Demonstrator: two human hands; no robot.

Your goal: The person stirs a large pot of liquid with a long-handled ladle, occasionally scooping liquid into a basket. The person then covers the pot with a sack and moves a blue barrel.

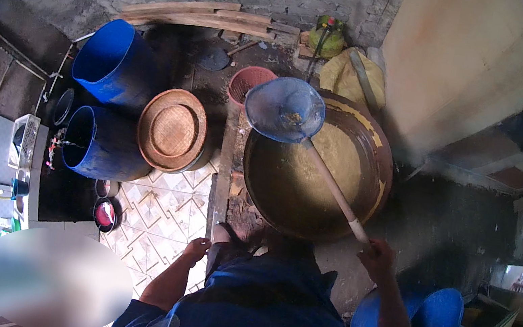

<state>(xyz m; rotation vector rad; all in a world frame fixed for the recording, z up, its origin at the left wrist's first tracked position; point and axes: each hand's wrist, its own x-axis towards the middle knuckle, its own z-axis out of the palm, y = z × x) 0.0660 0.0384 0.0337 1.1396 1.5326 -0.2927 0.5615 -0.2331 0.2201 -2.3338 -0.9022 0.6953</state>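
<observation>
My right hand (379,259) is closed round the end of a long wooden handle. At its other end is a wide, round blue mesh skimmer (277,104) with a few yellowish bits in it. The skimmer is held over the left far rim of a large dark cauldron (385,159), and its handle crosses the opening. Inside the cauldron lies a murky yellow-brown liquid (322,166). My left hand (196,249) hangs by my left side, fingers curled, with nothing visible in it.
Two tall blue drums (128,74) stand at the left, beside a round woven tray (174,129) on a container. Beyond the cauldron are a red plastic basket (250,81), a green gas cylinder (328,38) and a yellow sack (342,77). Blue barrels (436,321) stand near my right arm.
</observation>
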